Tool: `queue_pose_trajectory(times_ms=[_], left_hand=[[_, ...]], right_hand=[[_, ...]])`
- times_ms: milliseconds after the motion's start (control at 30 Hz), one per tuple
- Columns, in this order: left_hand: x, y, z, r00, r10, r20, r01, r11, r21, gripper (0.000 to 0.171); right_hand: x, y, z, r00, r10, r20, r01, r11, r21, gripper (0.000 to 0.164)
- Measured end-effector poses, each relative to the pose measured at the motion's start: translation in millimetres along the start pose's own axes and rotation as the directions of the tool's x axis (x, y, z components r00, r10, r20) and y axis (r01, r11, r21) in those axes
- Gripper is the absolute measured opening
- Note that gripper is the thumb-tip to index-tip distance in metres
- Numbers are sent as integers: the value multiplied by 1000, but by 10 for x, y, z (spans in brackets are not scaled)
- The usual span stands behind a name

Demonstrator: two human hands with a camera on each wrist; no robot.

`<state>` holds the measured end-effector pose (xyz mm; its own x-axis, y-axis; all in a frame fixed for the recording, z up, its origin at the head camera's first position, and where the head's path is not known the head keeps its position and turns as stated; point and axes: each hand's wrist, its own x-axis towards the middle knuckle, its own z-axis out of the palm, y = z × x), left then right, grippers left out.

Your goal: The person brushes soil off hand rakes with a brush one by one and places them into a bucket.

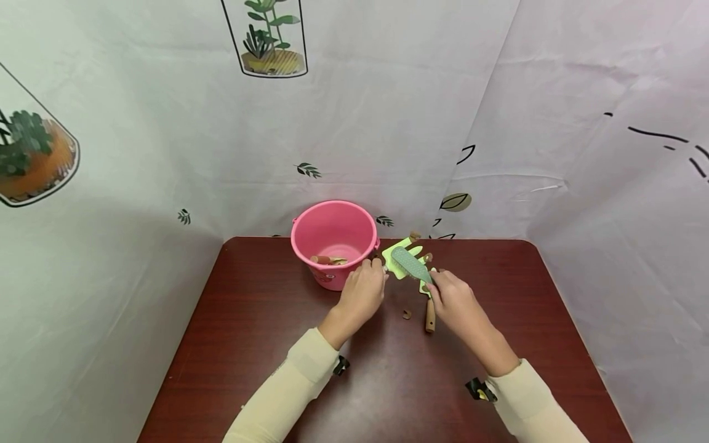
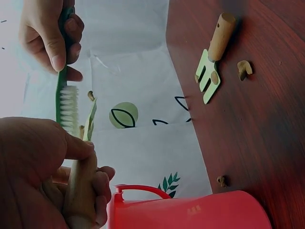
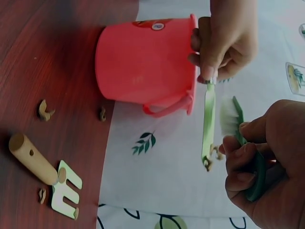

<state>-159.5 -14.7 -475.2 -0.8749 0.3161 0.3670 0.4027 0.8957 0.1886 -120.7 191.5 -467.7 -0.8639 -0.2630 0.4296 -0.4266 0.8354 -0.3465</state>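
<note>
My left hand grips the wooden handle of a small hand fork, whose light green head points away and to the right. Brown curled bits cling to its tine ends. In my right hand is a green brush with white bristles, held by its handle. The bristles face the fork head and lie close beside it. Below them on the table rests a second green hand fork with a wooden handle and brown bits on it.
A pink bucket stands at the back of the dark red table, left of the hands. Inside it lies a wooden-handled tool. Loose brown bits are on the table. A pale printed cloth hangs behind.
</note>
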Motion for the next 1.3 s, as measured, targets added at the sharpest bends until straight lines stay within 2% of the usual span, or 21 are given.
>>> queue_pose_trajectory(times_ms=[300, 567, 733, 967, 1300], left_hand=[[7, -1, -17, 999, 25, -20, -24, 1000, 19, 18], [4, 18, -23, 1000, -18, 7, 17, 993, 114, 14], [2, 22, -17, 999, -34, -1, 34, 992, 121, 13], [1, 15, -12, 998, -58, 4, 57, 991, 121, 11], [-2, 10, 8, 998, -62, 25, 58, 988, 146, 12]], right_hand=[[16, -60, 44, 1000, -6, 24, 6, 1000, -12, 26], [11, -41, 53, 1000, 11, 21, -10, 999, -31, 22], [10, -25, 43, 999, 39, 19, -38, 998, -40, 20], [4, 19, 54, 1000, 26, -8, -26, 999, -43, 23], [-43, 122, 43, 998, 56, -15, -57, 997, -49, 18]])
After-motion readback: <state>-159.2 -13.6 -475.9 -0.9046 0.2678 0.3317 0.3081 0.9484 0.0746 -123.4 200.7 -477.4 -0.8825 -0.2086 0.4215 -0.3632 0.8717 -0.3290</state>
